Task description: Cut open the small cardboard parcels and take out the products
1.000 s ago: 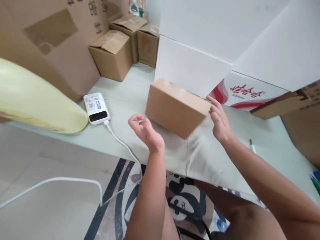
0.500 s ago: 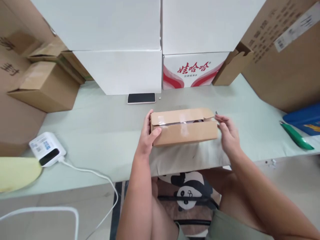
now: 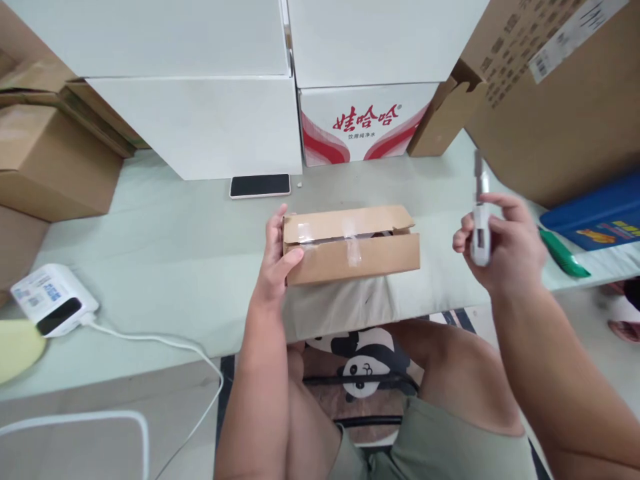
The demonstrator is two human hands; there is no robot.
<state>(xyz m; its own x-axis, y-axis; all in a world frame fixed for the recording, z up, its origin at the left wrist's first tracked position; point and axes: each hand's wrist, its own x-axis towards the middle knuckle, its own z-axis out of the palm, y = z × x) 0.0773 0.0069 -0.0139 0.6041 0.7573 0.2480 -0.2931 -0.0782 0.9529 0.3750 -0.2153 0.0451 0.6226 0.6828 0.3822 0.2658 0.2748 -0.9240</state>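
A small brown cardboard box (image 3: 350,247) lies on the pale green table (image 3: 165,247) in front of me, its top flaps held with clear tape and slightly parted. My left hand (image 3: 276,257) grips the box's left end, thumb on the front face. My right hand (image 3: 503,247) is raised to the right of the box, closed around a slim grey utility knife (image 3: 481,213) held upright, blade end pointing up. The knife is clear of the box.
White cartons (image 3: 200,120) and a red-and-white printed carton (image 3: 363,123) stand behind; a phone (image 3: 260,185) lies before them. Brown boxes (image 3: 55,160) at left, a large one (image 3: 565,93) at right. A white device (image 3: 53,308) with cable, green pen (image 3: 564,253), blue folder (image 3: 595,213).
The box was set down flat in front of me and my left hand took its left end. My right hand left the box's right end and came up holding the knife.
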